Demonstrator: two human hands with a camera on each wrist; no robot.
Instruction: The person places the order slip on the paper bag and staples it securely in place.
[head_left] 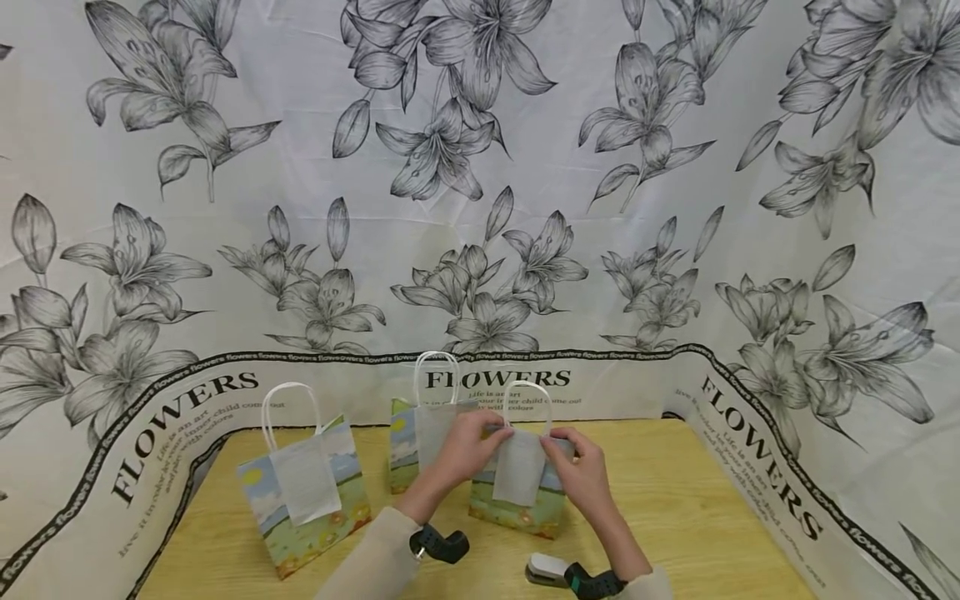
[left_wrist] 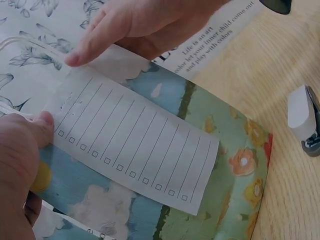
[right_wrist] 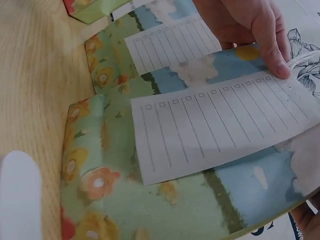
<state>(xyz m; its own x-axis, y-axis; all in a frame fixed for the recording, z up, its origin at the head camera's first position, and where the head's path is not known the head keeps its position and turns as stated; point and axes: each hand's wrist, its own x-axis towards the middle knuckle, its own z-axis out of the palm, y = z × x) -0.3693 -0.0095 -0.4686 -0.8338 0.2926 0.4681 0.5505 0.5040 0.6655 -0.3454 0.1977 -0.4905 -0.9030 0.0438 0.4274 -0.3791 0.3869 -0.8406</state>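
A small paper gift bag (head_left: pixel 517 518) painted with flowers and sky stands at the middle of the table. A white lined checklist sheet (left_wrist: pixel 135 150) lies against its front, its upper end near the white handle (head_left: pixel 528 385). My left hand (head_left: pixel 467 450) pinches the bag's top edge at the sheet's left corner, thumb on the front. At the opposite corner my right hand (head_left: pixel 581 468) pinches the edge the same way. Fingers behind the bag are partly hidden. Near the right wrist lies a white and black stapler (head_left: pixel 547 568).
Another painted bag (head_left: pixel 352 483) with a white sheet stands at the left. A further bag (head_left: pixel 403 450) is behind my left hand, partly covered. The wooden table (head_left: pixel 675 500) is bordered by a flower-printed cloth (head_left: pixel 480 275). Both wrists wear black straps.
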